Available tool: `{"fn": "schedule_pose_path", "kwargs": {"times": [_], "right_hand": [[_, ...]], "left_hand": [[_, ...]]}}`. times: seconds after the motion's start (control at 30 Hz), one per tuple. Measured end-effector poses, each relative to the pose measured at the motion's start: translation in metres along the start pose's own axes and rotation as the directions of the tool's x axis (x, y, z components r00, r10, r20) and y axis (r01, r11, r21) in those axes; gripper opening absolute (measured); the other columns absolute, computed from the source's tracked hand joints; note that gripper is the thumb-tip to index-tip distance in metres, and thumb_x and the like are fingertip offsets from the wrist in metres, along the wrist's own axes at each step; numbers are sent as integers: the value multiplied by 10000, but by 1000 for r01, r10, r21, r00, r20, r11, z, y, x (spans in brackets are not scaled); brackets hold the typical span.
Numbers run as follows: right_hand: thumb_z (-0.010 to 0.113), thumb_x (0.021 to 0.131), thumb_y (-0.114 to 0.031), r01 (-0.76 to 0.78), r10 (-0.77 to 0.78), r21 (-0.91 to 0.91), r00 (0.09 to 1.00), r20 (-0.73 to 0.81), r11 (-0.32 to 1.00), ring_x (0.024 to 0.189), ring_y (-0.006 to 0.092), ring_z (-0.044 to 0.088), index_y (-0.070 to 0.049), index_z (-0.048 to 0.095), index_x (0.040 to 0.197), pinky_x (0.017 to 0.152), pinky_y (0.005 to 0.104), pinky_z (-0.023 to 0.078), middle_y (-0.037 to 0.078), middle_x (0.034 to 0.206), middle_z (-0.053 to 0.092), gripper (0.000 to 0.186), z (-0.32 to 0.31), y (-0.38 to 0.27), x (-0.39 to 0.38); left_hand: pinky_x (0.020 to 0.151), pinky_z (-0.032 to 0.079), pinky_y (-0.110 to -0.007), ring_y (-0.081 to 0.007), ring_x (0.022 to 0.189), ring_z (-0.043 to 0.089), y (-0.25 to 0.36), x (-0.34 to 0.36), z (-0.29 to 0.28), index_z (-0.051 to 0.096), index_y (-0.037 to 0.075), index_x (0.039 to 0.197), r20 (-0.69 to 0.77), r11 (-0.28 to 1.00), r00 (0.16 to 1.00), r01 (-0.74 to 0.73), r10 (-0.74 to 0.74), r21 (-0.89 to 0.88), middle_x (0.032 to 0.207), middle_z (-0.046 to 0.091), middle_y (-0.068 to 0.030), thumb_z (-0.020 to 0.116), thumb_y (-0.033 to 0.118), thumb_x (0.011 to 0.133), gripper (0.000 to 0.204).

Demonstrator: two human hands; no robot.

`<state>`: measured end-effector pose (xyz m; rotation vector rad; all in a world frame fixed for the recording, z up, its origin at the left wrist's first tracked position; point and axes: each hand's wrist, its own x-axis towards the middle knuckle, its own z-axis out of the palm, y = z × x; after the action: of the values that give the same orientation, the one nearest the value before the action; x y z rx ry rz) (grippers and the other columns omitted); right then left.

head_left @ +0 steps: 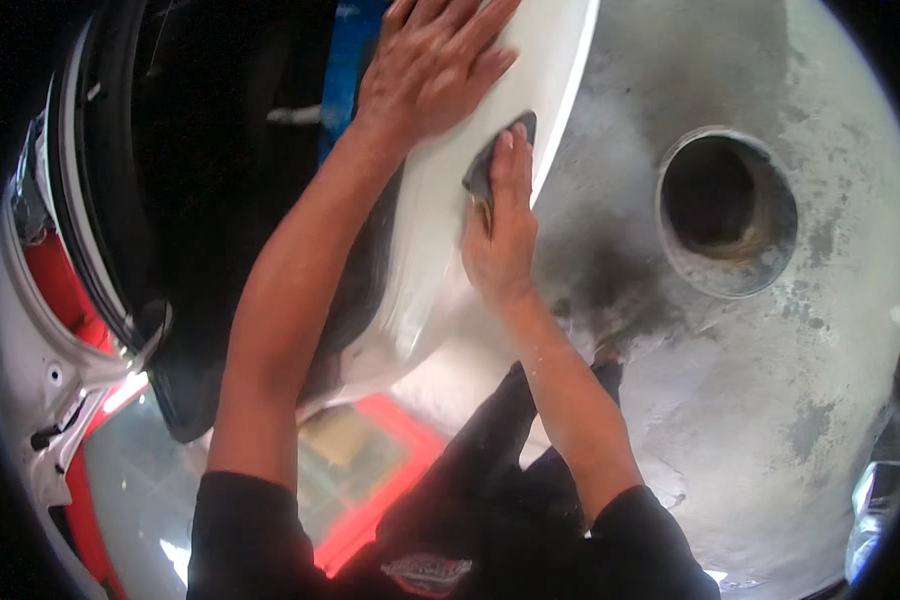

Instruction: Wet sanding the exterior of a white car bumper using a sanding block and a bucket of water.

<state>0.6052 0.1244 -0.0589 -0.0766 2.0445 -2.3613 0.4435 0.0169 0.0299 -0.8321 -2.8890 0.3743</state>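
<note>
My left hand [430,75] rests on the upper part of a white curved panel [435,250], its fingers spread and holding nothing visible. Lower and to the right, my right hand [500,225] presses a dark grey pad [478,170] against the same panel near its outer edge, fingers laid over the pad. A large dark glossy pane [210,150] runs along the panel's left side, with a blue strip [335,55] near its upper edge, partly behind my left hand.
A mottled grey concrete surface [820,350] with a round dark hole [720,210] spreads out on the right. At far left are pale metal bodywork [50,380] and red areas. Below, a grey-green floor area has a red border [400,430], beside my legs.
</note>
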Motion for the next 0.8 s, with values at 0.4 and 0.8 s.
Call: {"fn": "schedule_pose_path", "kwargs": {"times": [0.4,0.8], "right_hand": [[558,1057,-28,-136,165,194,976,-141,971,1601,345,254,-34,332,1639,1292,417,250,213,1722,273,625,0,-11,76],[513,1044,10,-312,316,137,949,-7,940,1611,326,227,-16,290,1654,1301,388,220,195,1751,203,650,1,-32,75]], "left_hand": [[1305,215,-468,-245,1565,362,-3,13,-23,492,165,1586,127,978,978,181,-167,-104,1650,466,-76,542,334,1070,545],[1305,173,-477,-274,1579,331,-23,23,-43,476,74,1573,190,962,967,203,-168,-183,1654,449,-122,593,266,1032,586]]}}
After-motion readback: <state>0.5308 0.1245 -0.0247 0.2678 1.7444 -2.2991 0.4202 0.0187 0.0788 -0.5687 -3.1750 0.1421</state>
